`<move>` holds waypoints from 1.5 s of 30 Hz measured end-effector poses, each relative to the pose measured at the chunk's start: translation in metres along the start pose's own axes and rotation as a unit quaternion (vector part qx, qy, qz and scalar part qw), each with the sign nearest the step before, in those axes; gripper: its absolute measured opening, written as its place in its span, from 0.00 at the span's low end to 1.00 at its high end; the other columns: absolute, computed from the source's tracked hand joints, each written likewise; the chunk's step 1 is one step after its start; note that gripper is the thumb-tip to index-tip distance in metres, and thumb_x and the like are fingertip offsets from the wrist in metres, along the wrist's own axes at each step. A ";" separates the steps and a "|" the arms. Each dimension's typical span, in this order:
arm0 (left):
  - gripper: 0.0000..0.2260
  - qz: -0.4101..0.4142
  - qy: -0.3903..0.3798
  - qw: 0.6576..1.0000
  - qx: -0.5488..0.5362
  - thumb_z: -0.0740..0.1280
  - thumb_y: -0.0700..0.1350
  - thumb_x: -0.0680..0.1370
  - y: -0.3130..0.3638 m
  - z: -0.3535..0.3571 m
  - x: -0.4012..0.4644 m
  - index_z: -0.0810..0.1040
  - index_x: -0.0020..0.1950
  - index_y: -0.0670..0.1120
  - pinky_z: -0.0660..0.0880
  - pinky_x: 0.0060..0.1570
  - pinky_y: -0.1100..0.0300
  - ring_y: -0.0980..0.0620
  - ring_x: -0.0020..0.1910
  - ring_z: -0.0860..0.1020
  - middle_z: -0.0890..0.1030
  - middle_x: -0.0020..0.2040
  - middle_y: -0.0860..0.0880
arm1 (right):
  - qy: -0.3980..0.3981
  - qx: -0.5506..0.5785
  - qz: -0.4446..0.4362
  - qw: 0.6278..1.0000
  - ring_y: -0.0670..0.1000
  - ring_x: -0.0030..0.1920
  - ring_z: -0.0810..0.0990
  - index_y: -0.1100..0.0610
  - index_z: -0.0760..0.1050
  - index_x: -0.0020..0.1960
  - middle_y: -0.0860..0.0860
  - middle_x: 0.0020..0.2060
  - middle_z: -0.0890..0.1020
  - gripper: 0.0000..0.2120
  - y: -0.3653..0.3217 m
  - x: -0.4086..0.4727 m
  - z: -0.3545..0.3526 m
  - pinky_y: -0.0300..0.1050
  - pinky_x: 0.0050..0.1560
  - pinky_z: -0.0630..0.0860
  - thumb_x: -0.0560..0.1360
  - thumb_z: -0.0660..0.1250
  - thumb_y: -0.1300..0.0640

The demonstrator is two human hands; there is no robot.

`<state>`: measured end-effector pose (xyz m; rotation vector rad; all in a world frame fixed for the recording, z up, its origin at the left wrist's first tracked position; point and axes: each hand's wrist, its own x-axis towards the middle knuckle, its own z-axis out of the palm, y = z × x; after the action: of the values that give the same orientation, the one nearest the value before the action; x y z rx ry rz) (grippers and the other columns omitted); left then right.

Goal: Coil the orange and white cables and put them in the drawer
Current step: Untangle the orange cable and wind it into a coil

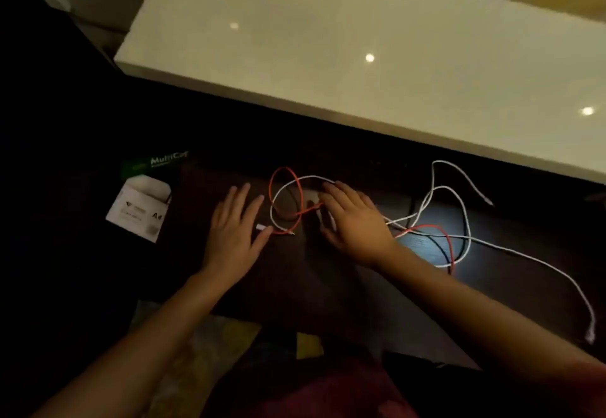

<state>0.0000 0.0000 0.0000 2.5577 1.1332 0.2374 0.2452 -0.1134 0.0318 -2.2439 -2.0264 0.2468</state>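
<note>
Left hand (234, 230) is lying open and flat on the dark tabletop (295, 286), gripping nothing. Just right of it, the thin orange cable (285, 171) and thin white cable (459, 240) are looping together. Right hand (354, 220) is resting spread over that loop, nearer; whether it is pinching anything I cannot tell. Cable slack is trailing rightward beyond it, toward the pale glossy slab (328, 40). No drawer is showing.

A glossy pale countertop (360, 40) at twelve o'clock mirrors ceiling lights; below it, a dark, faintly sheened surface (328, 270) carries matt orange cable (283, 171), white cable (537, 261) and, at nine o'clock, a paper packet (137, 211).
</note>
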 end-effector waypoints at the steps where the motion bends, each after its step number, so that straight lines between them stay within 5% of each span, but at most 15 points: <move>1: 0.28 0.007 -0.013 1.000 0.011 0.58 0.60 0.81 0.000 0.007 0.003 0.66 0.77 0.46 0.61 0.75 0.38 0.40 0.81 0.55 0.60 0.81 0.43 | -0.032 -0.013 -0.004 0.999 0.62 0.73 0.72 0.58 0.73 0.70 0.58 0.72 0.75 0.31 0.000 0.009 0.013 0.62 0.68 0.73 0.71 0.73 0.47; 7: 0.27 0.048 -0.079 0.995 0.027 0.67 0.56 0.78 0.020 0.041 0.018 0.73 0.73 0.45 0.60 0.74 0.36 0.41 0.76 0.66 0.77 0.70 0.45 | -0.039 -0.018 0.015 0.999 0.64 0.63 0.78 0.56 0.81 0.56 0.57 0.55 0.82 0.13 -0.010 0.021 0.050 0.66 0.67 0.71 0.75 0.69 0.51; 10: 0.16 0.070 -0.035 0.997 0.006 0.62 0.54 0.79 0.030 0.044 0.024 0.83 0.55 0.46 0.66 0.70 0.38 0.44 0.58 0.80 0.86 0.49 0.47 | -0.025 0.015 0.002 1.000 0.62 0.50 0.81 0.56 0.80 0.50 0.56 0.45 0.83 0.09 -0.011 0.022 0.037 0.61 0.64 0.73 0.77 0.66 0.51; 14: 0.16 0.112 0.010 0.991 -0.069 0.64 0.53 0.80 0.029 0.025 0.034 0.82 0.42 0.44 0.75 0.50 0.49 0.44 0.37 0.82 0.83 0.35 0.46 | -0.025 0.235 0.030 0.971 0.56 0.40 0.80 0.56 0.75 0.50 0.49 0.38 0.78 0.03 -0.010 0.017 -0.020 0.51 0.42 0.75 0.78 0.67 0.57; 19: 0.14 0.092 0.096 0.988 -0.085 0.66 0.50 0.79 0.020 -0.022 0.051 0.80 0.38 0.42 0.70 0.45 0.52 0.44 0.34 0.78 0.80 0.32 0.45 | 0.089 0.398 0.085 0.909 0.42 0.33 0.72 0.55 0.78 0.47 0.45 0.32 0.76 0.04 -0.007 0.002 -0.114 0.35 0.37 0.69 0.76 0.72 0.61; 26: 0.16 0.103 0.095 0.988 -0.066 0.63 0.54 0.79 0.032 -0.072 0.069 0.80 0.40 0.45 0.74 0.34 0.52 0.44 0.33 0.78 0.80 0.35 0.47 | 0.171 0.517 0.114 0.831 0.43 0.27 0.64 0.53 0.73 0.40 0.42 0.26 0.68 0.13 0.004 -0.051 -0.174 0.35 0.31 0.63 0.73 0.74 0.67; 31: 0.24 0.094 0.064 0.990 -0.082 0.63 0.56 0.79 0.036 -0.089 0.077 0.72 0.28 0.44 0.67 0.34 0.55 0.44 0.29 0.73 0.72 0.26 0.47 | 0.282 0.539 0.220 0.762 0.45 0.25 0.64 0.51 0.72 0.38 0.47 0.25 0.68 0.15 0.036 -0.102 -0.188 0.39 0.29 0.62 0.75 0.73 0.65; 34: 0.26 0.057 0.012 0.982 -0.177 0.68 0.52 0.80 0.052 -0.094 0.072 0.67 0.27 0.42 0.67 0.31 0.51 0.47 0.25 0.68 0.67 0.24 0.47 | 0.233 0.480 0.251 0.808 0.46 0.28 0.65 0.53 0.75 0.40 0.57 0.30 0.68 0.10 0.048 -0.130 -0.186 0.36 0.29 0.63 0.73 0.75 0.53; 37: 0.22 0.063 -0.034 0.985 -0.156 0.72 0.52 0.78 0.075 -0.089 0.066 0.71 0.29 0.42 0.71 0.35 0.52 0.48 0.28 0.72 0.71 0.25 0.48 | 0.126 0.450 0.242 0.850 0.45 0.31 0.65 0.59 0.77 0.40 0.57 0.32 0.69 0.20 0.052 -0.147 -0.177 0.35 0.30 0.62 0.71 0.77 0.42; 42: 0.16 0.071 -0.114 0.980 -0.148 0.73 0.57 0.76 0.133 -0.065 0.043 0.78 0.35 0.48 0.75 0.38 0.54 0.53 0.32 0.77 0.77 0.29 0.52 | 0.085 0.597 0.156 0.783 0.46 0.28 0.65 0.55 0.77 0.42 0.49 0.29 0.71 0.06 0.047 -0.154 -0.191 0.37 0.28 0.62 0.74 0.73 0.54; 45: 0.19 0.053 -0.146 0.965 -0.211 0.69 0.58 0.78 0.171 -0.062 0.033 0.79 0.35 0.46 0.73 0.35 0.54 0.55 0.28 0.74 0.77 0.28 0.49 | 0.102 0.478 0.165 0.857 0.48 0.31 0.71 0.59 0.77 0.43 0.52 0.32 0.75 0.05 0.069 -0.152 -0.197 0.39 0.33 0.70 0.75 0.71 0.59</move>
<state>0.1222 -0.0681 0.1206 2.1850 0.7445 0.1057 0.3358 -0.2659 0.2197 -1.7902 -1.0008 0.7955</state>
